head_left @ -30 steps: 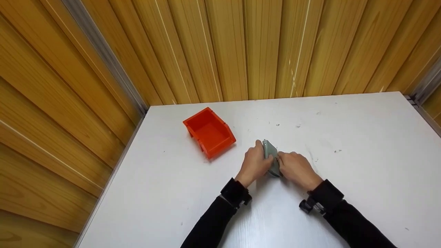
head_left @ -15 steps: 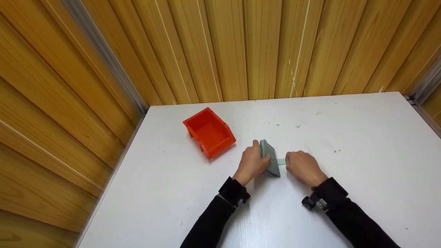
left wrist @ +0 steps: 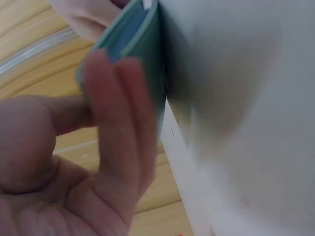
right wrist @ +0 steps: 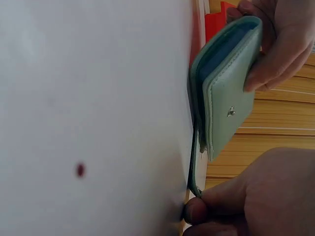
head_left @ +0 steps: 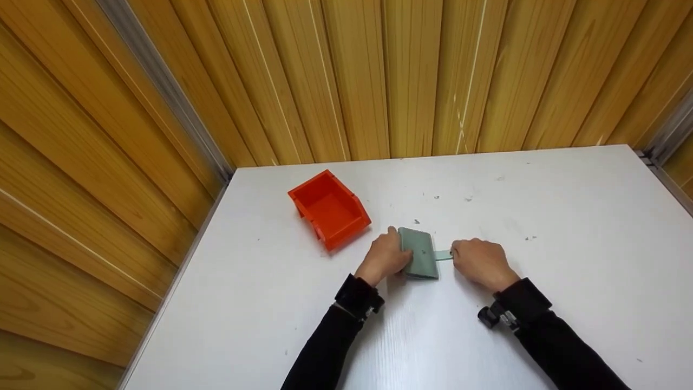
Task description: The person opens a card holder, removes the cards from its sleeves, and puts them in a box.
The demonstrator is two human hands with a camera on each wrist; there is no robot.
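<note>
A green folding wallet (head_left: pixel 421 254) is held low over the white table, its strap (head_left: pixel 443 255) drawn out to the right. My left hand (head_left: pixel 383 255) grips the wallet's left edge, thumb on the upper cover and fingers beneath. The strap's end is pinched between thumb and fingers of my right hand (head_left: pixel 483 264). In the right wrist view the wallet (right wrist: pixel 231 98) is folded over, with a metal stud on its cover and a bluish inside showing at the open side. The left wrist view has the wallet (left wrist: pixel 152 64) edge-on against the fingers.
An orange-red plastic bin (head_left: pixel 331 211) stands on the white table (head_left: pixel 541 227), to the left of and beyond the wallet. Wood-patterned walls (head_left: pixel 411 81) rise at the back and the left side.
My right hand has pulled the strap out rightward from the wallet. The wallet has tilted down flatter, its cover now facing up, and my left hand has shifted slightly left.
</note>
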